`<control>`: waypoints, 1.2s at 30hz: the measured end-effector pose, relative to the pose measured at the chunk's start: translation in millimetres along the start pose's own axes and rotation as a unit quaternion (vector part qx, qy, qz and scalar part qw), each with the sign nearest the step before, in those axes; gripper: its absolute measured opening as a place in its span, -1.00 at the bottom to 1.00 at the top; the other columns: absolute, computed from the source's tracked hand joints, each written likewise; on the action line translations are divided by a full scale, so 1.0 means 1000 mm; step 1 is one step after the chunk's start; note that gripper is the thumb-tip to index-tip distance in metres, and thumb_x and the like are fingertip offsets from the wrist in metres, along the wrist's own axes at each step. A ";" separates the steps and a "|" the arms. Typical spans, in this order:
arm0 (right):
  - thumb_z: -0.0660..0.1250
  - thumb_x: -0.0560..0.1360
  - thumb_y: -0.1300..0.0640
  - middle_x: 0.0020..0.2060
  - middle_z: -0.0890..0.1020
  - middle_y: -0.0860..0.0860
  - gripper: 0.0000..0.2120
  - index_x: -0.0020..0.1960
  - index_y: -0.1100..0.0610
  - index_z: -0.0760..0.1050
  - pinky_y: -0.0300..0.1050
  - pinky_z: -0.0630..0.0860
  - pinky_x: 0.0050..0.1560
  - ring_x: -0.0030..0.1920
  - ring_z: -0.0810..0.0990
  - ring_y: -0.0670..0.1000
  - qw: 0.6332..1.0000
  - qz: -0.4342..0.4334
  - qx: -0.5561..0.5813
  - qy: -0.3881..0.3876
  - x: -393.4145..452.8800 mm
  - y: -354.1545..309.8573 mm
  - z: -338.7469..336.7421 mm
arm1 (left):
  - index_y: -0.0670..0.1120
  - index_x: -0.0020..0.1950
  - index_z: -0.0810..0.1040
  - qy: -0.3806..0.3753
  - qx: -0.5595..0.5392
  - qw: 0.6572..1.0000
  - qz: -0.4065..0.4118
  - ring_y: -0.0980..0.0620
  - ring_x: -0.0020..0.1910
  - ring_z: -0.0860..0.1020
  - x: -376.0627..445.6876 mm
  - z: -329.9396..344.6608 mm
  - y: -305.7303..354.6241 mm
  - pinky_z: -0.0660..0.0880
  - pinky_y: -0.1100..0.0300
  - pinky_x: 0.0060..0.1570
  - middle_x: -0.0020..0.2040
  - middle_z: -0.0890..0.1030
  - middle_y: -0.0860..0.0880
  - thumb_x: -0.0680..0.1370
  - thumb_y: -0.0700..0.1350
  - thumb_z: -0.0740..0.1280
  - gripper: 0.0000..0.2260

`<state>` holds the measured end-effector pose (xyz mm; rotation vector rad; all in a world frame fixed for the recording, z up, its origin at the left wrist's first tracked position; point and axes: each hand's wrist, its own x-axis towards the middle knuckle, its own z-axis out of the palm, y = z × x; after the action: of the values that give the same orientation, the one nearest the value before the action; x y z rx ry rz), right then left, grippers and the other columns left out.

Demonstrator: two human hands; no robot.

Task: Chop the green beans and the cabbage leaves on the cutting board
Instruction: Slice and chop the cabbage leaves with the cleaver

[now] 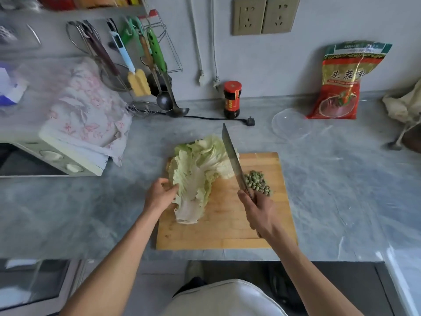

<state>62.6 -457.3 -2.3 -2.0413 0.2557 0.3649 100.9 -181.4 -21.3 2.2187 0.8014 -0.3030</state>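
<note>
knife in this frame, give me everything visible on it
The knife is a cleaver with a long, broad metal blade, dull grey and darker toward the spine. The right hand grips its handle, which the fingers hide almost fully. The blade is raised and tilted, tip pointing away toward the wall, over the cutting board. In the picture it lies between the cabbage leaves and the pile of chopped green beans. Whether its edge touches either cannot be told.

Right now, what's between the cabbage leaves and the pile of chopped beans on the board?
In the head view, the knife blade, gripped by the right hand.
</note>
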 end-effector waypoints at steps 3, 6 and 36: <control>0.26 0.58 -0.20 -0.51 0.46 0.03 -0.55 -0.28 0.11 0.31 -0.13 0.38 -0.56 -0.56 0.44 0.05 0.999 0.036 0.024 0.018 -0.010 -0.011 0.023 | -0.07 0.27 0.41 -0.091 -0.056 0.994 -0.028 -0.01 -0.07 0.59 0.012 -0.001 0.006 0.56 0.15 -0.13 0.00 0.57 0.01 0.46 0.06 0.52 -0.51; 0.26 0.59 -0.18 -0.53 0.45 0.02 -0.57 -0.27 0.12 0.30 -0.15 0.34 -0.52 -0.57 0.43 0.04 0.998 0.041 0.012 0.035 -0.021 -0.021 0.041 | 0.00 0.16 0.41 -0.142 -0.067 0.987 -0.016 -0.02 -0.06 0.61 0.019 0.000 0.004 0.65 0.08 -0.14 0.01 0.58 0.00 0.43 -0.05 0.55 -0.58; 0.26 0.59 -0.18 -0.52 0.51 0.08 -0.53 -0.27 0.18 0.34 -0.02 0.41 -0.55 -0.61 0.46 0.04 0.995 -0.016 -0.054 -0.085 -0.030 -0.035 0.029 | -0.09 0.07 0.61 0.064 0.007 0.992 0.113 0.02 -0.07 0.60 0.021 -0.022 0.001 0.46 0.23 -0.12 0.02 0.67 -0.03 0.56 -0.11 0.37 -0.87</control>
<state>41.5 -414.1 24.2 -2.1039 0.0999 0.5401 117.8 -157.0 -14.8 2.3339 0.6078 -0.0572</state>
